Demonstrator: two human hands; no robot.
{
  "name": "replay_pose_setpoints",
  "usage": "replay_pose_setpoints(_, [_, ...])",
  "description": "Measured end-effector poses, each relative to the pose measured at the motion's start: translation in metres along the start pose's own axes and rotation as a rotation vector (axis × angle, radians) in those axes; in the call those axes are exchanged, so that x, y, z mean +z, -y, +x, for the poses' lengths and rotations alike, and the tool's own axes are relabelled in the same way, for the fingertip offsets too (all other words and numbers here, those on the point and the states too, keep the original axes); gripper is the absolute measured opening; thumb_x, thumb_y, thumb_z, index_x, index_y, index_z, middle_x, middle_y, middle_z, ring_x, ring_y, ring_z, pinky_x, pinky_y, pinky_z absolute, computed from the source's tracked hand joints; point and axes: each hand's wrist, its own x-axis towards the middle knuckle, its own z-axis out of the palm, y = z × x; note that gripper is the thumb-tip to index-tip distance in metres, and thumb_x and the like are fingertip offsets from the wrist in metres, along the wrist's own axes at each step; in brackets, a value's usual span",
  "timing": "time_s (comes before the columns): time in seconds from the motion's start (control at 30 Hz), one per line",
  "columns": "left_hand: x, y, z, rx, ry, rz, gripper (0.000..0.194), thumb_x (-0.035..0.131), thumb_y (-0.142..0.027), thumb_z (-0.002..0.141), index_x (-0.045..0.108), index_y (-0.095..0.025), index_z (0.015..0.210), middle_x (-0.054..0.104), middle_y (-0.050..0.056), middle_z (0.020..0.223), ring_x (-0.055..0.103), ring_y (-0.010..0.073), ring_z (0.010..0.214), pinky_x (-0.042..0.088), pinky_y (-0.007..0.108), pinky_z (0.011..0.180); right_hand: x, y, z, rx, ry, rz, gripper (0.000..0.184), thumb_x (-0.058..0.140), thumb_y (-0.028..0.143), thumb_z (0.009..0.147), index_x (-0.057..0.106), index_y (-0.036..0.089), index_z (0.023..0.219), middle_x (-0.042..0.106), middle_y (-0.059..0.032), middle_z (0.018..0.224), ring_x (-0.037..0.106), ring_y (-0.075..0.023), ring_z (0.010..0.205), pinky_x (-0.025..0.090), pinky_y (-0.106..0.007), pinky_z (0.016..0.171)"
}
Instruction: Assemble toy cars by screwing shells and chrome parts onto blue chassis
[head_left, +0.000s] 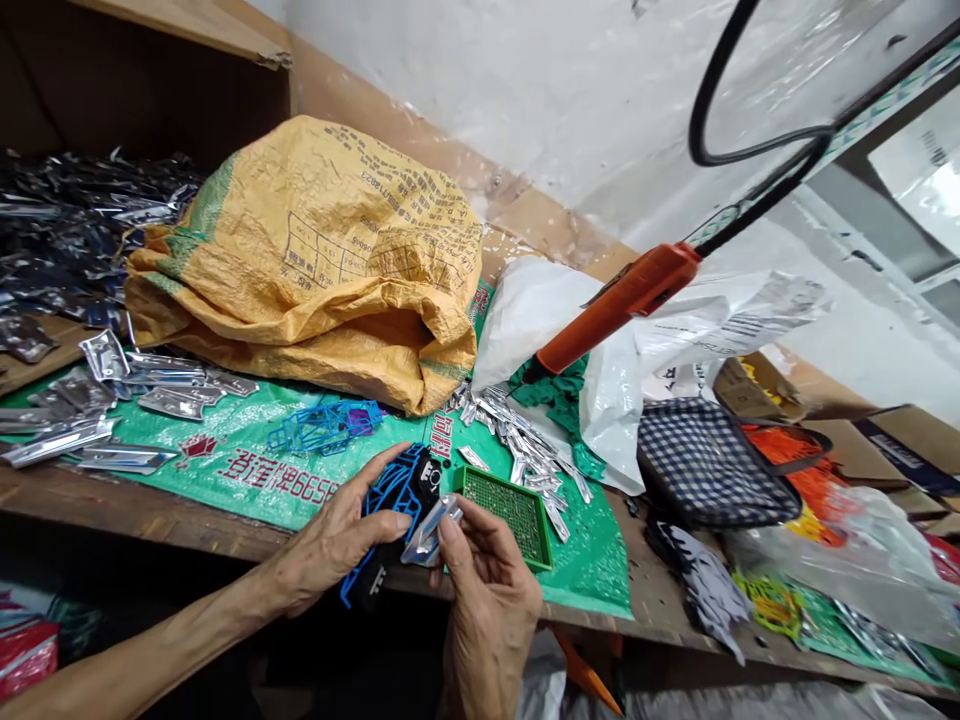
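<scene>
On the desk (pixel 135 508), a sheet (pixel 592 555) bears the sack (pixel 337 240), with loose plates (pixel 180 385) to its left and a plastic bag (pixel 611 415), then a handbag (pixel 705 465), to its right. Before the sack, the left hand (pixel 345 540) holds a frame (pixel 390 490), the right hand (pixel 487 575) a small plate (pixel 426 537); the tray (pixel 543 525) lies just behind the right hand.

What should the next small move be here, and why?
Probably bring the silver piece flat against the blue-and-black frame: the left hand holds the frame, and the right hand pinches the piece close by it.
</scene>
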Motion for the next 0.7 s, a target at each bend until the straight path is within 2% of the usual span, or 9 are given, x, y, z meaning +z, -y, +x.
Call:
replay_pose_setpoints(0.07, [0.001,-0.003,0.0,0.003,-0.025,0.04,0.083,0.065,-0.052,0.087,0.028,-0.026,0.157,0.061,0.009,0.14,0.057,0.0316,0.131,0.049,0.043,0.108,0.003,-0.001,-0.004,-0.027,0.03,-0.026,0.036,0.083,0.041,0.076,0.078,0.017,0.102,0.074,-0.0045,0.079,0.063,-0.0115,0.055,0.051,-0.02,0.046])
replay_pose_setpoints(0.17, [0.002,-0.002,0.0,0.005,-0.053,0.073,0.076,0.058,-0.056,0.093,0.029,-0.028,0.158,0.06,0.007,0.143,0.057,0.0311,0.131,0.049,0.04,0.106,0.009,-0.003,-0.007,-0.111,0.057,-0.102,0.03,0.08,0.038,0.081,0.078,0.019,0.103,0.077,-0.0061,0.087,0.07,-0.0143,0.07,0.058,-0.022,0.062])
replay_pose_setpoints(0.23, [0.001,-0.001,0.0,-0.01,-0.047,0.037,0.074,0.055,-0.058,0.096,0.028,-0.03,0.158,0.059,0.006,0.144,0.058,0.0303,0.128,0.048,0.039,0.107,0.012,-0.004,-0.006,-0.19,0.064,-0.166,0.025,0.078,0.035,0.083,0.079,0.02,0.103,0.078,-0.0059,0.092,0.071,-0.0146,0.077,0.059,-0.024,0.069])
replay_pose_setpoints(0.37, [0.0,0.001,-0.001,-0.016,-0.055,0.031,0.072,0.055,-0.061,0.096,0.032,-0.031,0.157,0.058,0.005,0.144,0.056,0.0305,0.13,0.044,0.039,0.111,0.015,-0.005,-0.003,-0.413,0.095,-0.264,0.022,0.073,0.023,0.088,0.077,0.024,0.109,0.074,-0.0035,0.093,0.068,-0.012,0.075,0.057,-0.022,0.065])
replay_pose_setpoints(0.47, [-0.001,0.001,-0.001,-0.009,-0.061,0.048,0.073,0.058,-0.06,0.094,0.033,-0.03,0.157,0.058,0.006,0.143,0.055,0.0316,0.131,0.045,0.039,0.11,0.017,-0.009,-0.001,-0.603,0.079,-0.365,0.024,0.073,0.015,0.087,0.076,0.027,0.108,0.065,-0.0031,0.105,0.06,-0.0058,0.065,0.053,-0.02,0.059])
replay_pose_setpoints(0.6, [-0.002,0.004,-0.001,-0.021,-0.033,-0.03,0.076,0.061,-0.059,0.094,0.03,-0.031,0.157,0.058,0.006,0.142,0.058,0.0294,0.127,0.044,0.038,0.109,0.023,-0.016,-0.001,-0.651,0.011,-0.382,0.025,0.071,0.013,0.088,0.073,0.027,0.109,0.057,-0.003,0.111,0.052,-0.0033,0.062,0.051,-0.02,0.057])
replay_pose_setpoints(0.7, [-0.001,0.003,-0.002,-0.027,-0.023,-0.06,0.078,0.063,-0.059,0.093,0.03,-0.031,0.158,0.058,0.006,0.143,0.058,0.0285,0.126,0.045,0.037,0.109,0.023,-0.018,-0.006,-0.681,0.034,-0.408,0.029,0.066,0.012,0.092,0.07,0.028,0.115,0.061,-0.0041,0.11,0.063,-0.0091,0.077,0.054,-0.021,0.062])
